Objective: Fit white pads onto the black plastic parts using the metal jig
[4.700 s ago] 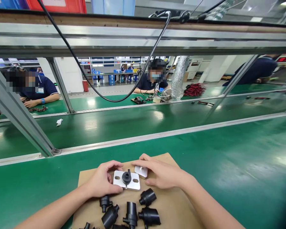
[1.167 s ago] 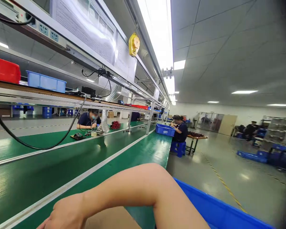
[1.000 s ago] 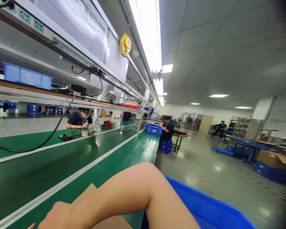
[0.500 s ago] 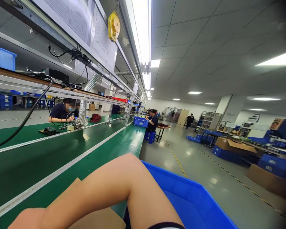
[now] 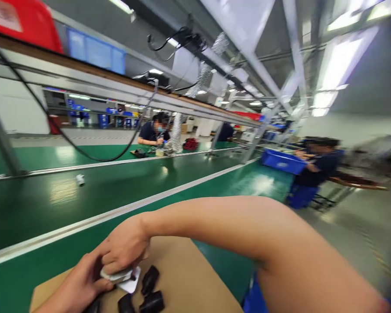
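Note:
My right hand [image 5: 125, 245] reaches in from the right with its arm bent, fingers curled down over a small white flat piece [image 5: 130, 282]. From the lower left my left hand [image 5: 86, 276] grips the same piece, its thumb along the near side. The two hands are close together, and they hide much of the piece. Both are above a brown cardboard sheet [image 5: 185, 274] on the green bench. Beside the white piece lie black cylindrical parts [image 5: 150, 280], with others partly cut off at the bottom edge.
A pale rail [image 5: 143, 202] divides the green surface; a small white item [image 5: 80, 179] lies beyond it. A black cable [image 5: 109, 159] hangs low. One co-worker [image 5: 150, 131] sits across the bench, another [image 5: 326, 167] at right by a blue bin [image 5: 282, 161].
The view has swung left and down, showing both hands, the white piece and the black parts on the cardboard. The large blue bin at lower right is mostly out of view.

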A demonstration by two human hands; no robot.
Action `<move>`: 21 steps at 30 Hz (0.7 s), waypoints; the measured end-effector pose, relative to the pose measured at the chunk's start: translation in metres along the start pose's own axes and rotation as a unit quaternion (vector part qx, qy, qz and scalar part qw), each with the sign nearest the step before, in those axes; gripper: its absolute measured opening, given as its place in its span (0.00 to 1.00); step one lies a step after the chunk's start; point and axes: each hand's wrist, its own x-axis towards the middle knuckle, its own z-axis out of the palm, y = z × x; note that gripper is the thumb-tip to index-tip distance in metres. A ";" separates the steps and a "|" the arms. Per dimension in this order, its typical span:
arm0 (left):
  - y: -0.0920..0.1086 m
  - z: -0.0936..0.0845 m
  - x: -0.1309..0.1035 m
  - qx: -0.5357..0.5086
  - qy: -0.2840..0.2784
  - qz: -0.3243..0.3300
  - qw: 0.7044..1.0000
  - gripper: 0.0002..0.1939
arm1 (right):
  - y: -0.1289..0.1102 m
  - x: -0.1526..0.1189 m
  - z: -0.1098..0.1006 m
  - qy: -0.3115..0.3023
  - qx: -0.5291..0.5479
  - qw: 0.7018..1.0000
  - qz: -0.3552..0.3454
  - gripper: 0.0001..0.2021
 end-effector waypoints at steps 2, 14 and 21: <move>0.006 0.002 -0.003 -0.062 -0.052 -0.008 0.997 0.41 | 0.001 0.003 0.013 0.027 0.015 1.000 0.002 0.18; -0.001 0.003 -0.008 -0.114 -0.129 0.043 0.984 0.59 | -0.076 0.008 -0.001 0.036 0.109 0.915 0.387 0.33; -0.002 -0.006 -0.006 -0.082 -0.166 0.095 0.978 0.60 | -0.024 -0.008 0.006 0.150 -0.069 0.986 0.002 0.16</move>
